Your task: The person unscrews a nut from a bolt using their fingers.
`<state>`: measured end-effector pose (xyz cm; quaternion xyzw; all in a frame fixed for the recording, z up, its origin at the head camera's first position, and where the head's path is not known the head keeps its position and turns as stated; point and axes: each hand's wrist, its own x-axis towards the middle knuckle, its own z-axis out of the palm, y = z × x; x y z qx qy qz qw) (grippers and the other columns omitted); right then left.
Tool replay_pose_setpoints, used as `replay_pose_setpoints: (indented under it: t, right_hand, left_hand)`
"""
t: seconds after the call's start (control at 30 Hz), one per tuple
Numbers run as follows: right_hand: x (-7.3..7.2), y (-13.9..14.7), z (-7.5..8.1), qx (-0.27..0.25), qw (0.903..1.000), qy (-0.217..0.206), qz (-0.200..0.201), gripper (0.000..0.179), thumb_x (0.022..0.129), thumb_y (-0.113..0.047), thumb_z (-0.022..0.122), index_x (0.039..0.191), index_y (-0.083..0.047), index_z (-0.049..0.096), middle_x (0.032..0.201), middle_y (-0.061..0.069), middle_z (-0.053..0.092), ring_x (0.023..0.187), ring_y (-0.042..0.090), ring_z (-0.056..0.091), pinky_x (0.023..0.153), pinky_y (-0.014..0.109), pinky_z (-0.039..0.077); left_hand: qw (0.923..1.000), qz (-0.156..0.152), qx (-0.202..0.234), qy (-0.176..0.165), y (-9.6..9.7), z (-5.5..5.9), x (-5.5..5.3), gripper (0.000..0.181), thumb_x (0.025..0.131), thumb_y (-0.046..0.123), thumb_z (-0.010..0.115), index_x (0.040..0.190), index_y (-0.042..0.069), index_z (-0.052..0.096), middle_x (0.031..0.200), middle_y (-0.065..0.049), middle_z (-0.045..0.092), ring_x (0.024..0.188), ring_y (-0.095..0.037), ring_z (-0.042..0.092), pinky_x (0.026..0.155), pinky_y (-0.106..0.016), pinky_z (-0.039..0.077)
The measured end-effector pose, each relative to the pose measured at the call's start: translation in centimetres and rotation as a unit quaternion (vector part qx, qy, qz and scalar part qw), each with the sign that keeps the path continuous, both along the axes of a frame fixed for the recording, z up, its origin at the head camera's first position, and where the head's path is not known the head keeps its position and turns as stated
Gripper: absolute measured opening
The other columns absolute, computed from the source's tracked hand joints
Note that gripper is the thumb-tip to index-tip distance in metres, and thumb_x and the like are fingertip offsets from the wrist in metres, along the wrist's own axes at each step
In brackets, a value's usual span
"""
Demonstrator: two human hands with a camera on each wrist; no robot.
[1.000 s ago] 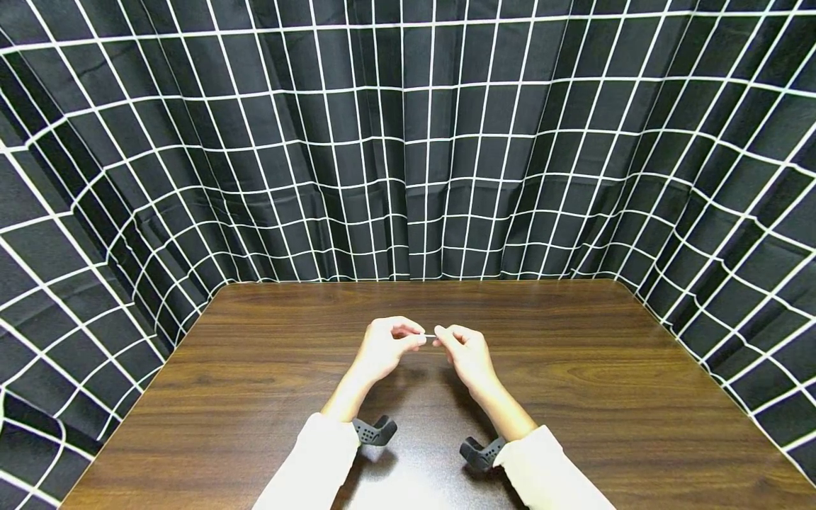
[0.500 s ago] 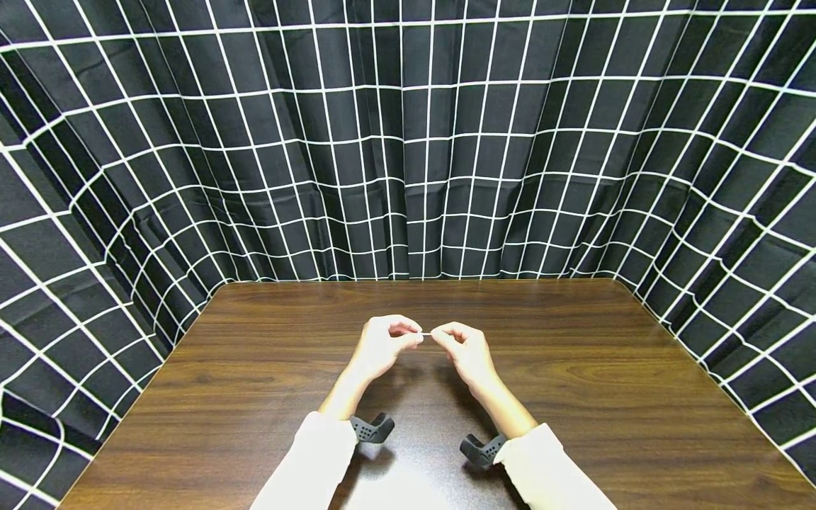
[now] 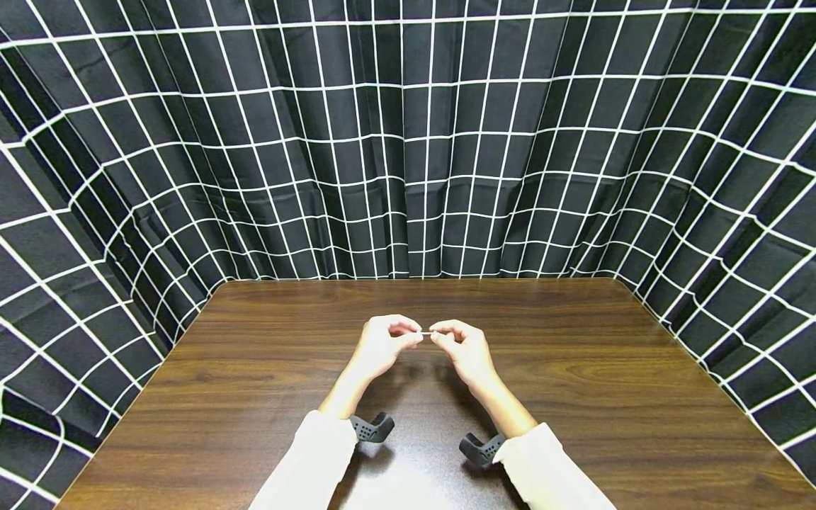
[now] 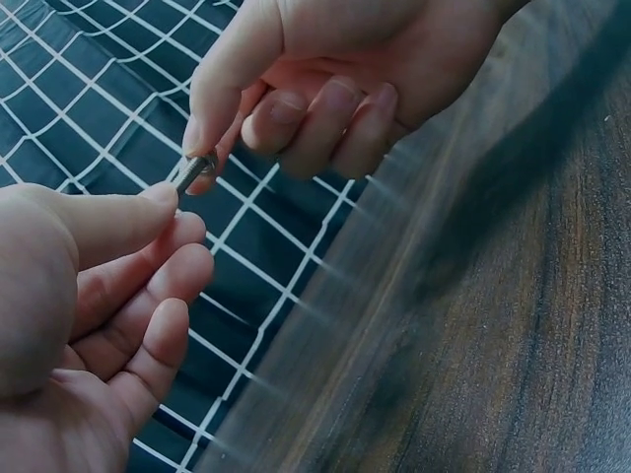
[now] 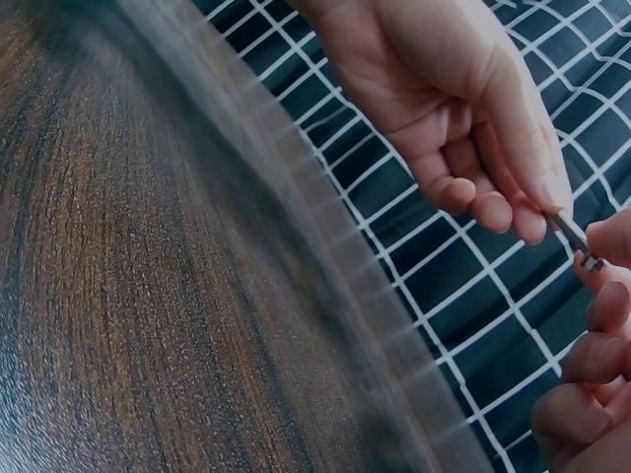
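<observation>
A slim metal bolt (image 4: 187, 178) with a threaded shaft lies between my two hands, held above the table. My left hand (image 3: 380, 348) pinches one end of it between thumb and fingertips, which hide that end. At the other end sits a small nut (image 5: 592, 262), partly covered by the thumb and index finger of my right hand (image 3: 467, 352), which pinch it. In the head view the bolt shows only as a thin pale line. The other fingers of the right hand curl loosely towards its palm.
A brown wood-grain table (image 3: 268, 354) spreads under both hands. Black curtains (image 3: 421, 163) with a white grid hang behind it and at both sides. Dark wrist mounts (image 3: 372, 428) sit at the cuffs of white sleeves (image 3: 312, 460).
Both hands have shifted very slightly left. The right thumb and index finger have changed position at the end of the bolt, while the left hand keeps its pinch.
</observation>
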<state>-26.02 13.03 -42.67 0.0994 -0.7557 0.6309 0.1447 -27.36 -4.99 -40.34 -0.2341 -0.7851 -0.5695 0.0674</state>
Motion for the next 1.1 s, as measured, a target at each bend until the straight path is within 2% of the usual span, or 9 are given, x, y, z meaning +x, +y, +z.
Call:
replay_pose_setpoints:
  t: [0.1, 0.2, 0.4, 0.5, 0.63, 0.77, 0.9, 1.1]
  right_hand:
    - [0.2, 0.0, 0.1, 0.003, 1.0000, 0.006, 0.000, 0.013, 0.083, 0.000, 0.070, 0.096, 0.002, 0.072, 0.054, -0.005, 0.039, 0.050, 0.006, 0.031, 0.048, 0.022, 0.024]
    - [0.5, 0.0, 0.6, 0.012, 0.9999, 0.011, 0.004, 0.015, 0.082, 0.002, 0.069, 0.097, 0.005, 0.070, 0.054, -0.006, 0.038, 0.049, 0.005, 0.031, 0.047, 0.022, 0.024]
    - [2.2, -0.4, 3.0, 0.020, 0.9995, 0.018, 0.016, 0.020, 0.080, 0.009, 0.067, 0.100, 0.012, 0.066, 0.055, -0.004, 0.040, 0.049, 0.003, 0.032, 0.048, 0.020, 0.025]
    - [2.3, -0.5, 3.2, 0.023, 0.9993, 0.024, 0.016, 0.021, 0.078, 0.010, 0.066, 0.099, 0.013, 0.065, 0.056, -0.002, 0.042, 0.050, 0.003, 0.033, 0.048, 0.021, 0.026]
    - [1.2, -0.5, 1.8, 0.026, 0.9993, 0.026, 0.004, 0.024, 0.078, 0.009, 0.069, 0.101, 0.008, 0.066, 0.058, 0.001, 0.044, 0.050, 0.003, 0.034, 0.048, 0.021, 0.026]
    - [0.2, -0.4, 0.3, 0.051, 0.9984, 0.014, -0.018, 0.019, 0.081, -0.003, 0.075, 0.099, 0.001, 0.069, 0.057, -0.002, 0.043, 0.050, 0.005, 0.035, 0.048, 0.022, 0.028]
    - [0.1, -0.3, 0.1, 0.084, 0.9955, 0.004, -0.044, 0.015, 0.089, -0.019, 0.071, 0.087, -0.005, 0.072, 0.056, -0.004, 0.047, 0.053, 0.008, 0.041, 0.051, 0.025, 0.032]
    - [0.3, -0.2, 0.2, 0.104, 0.9926, -0.024, -0.059, 0.037, 0.096, -0.030, 0.059, 0.076, -0.001, 0.070, 0.052, 0.001, 0.050, 0.051, 0.013, 0.045, 0.052, 0.028, 0.034]
  left_hand:
    - [1.0000, -0.004, -0.002, -0.001, 0.0, -1.3, -1.0, 0.015, 0.085, 0.007, 0.073, 0.098, 0.000, 0.072, 0.085, -0.006, 0.074, 0.071, -0.015, 0.070, 0.063, -0.025, 0.051]
    - [0.9999, -0.010, 0.001, 0.003, 0.0, -1.3, -1.0, 0.014, 0.085, 0.005, 0.072, 0.098, 0.000, 0.073, 0.089, -0.008, 0.074, 0.072, -0.015, 0.071, 0.066, -0.026, 0.053]
    - [0.9999, -0.009, -0.004, 0.007, -0.1, -1.3, -1.1, 0.013, 0.084, 0.005, 0.072, 0.096, -0.001, 0.073, 0.088, -0.008, 0.074, 0.072, -0.014, 0.070, 0.067, -0.026, 0.053]
    - [0.9999, -0.007, -0.010, 0.012, -0.1, -1.3, -1.1, 0.014, 0.084, 0.005, 0.072, 0.097, -0.001, 0.073, 0.088, -0.007, 0.074, 0.071, -0.013, 0.070, 0.066, -0.026, 0.053]
    - [0.9998, -0.004, -0.015, 0.016, -0.2, -1.3, -1.1, 0.013, 0.084, 0.006, 0.073, 0.096, 0.001, 0.073, 0.087, -0.006, 0.074, 0.071, -0.012, 0.070, 0.066, -0.026, 0.052]
    - [0.9999, -0.004, -0.009, 0.011, -0.2, -1.3, -1.1, 0.011, 0.084, 0.006, 0.073, 0.095, 0.002, 0.074, 0.087, -0.005, 0.074, 0.071, -0.013, 0.070, 0.067, -0.026, 0.053]
    - [0.9999, -0.008, -0.009, 0.010, -0.2, -1.4, -1.1, 0.012, 0.085, 0.008, 0.073, 0.095, 0.003, 0.074, 0.087, -0.005, 0.074, 0.071, -0.014, 0.070, 0.066, -0.026, 0.053]
    - [0.9999, -0.009, -0.010, 0.006, 0.1, -1.3, -0.9, 0.015, 0.085, 0.008, 0.074, 0.098, 0.000, 0.073, 0.091, -0.007, 0.074, 0.074, -0.020, 0.071, 0.068, -0.027, 0.053]
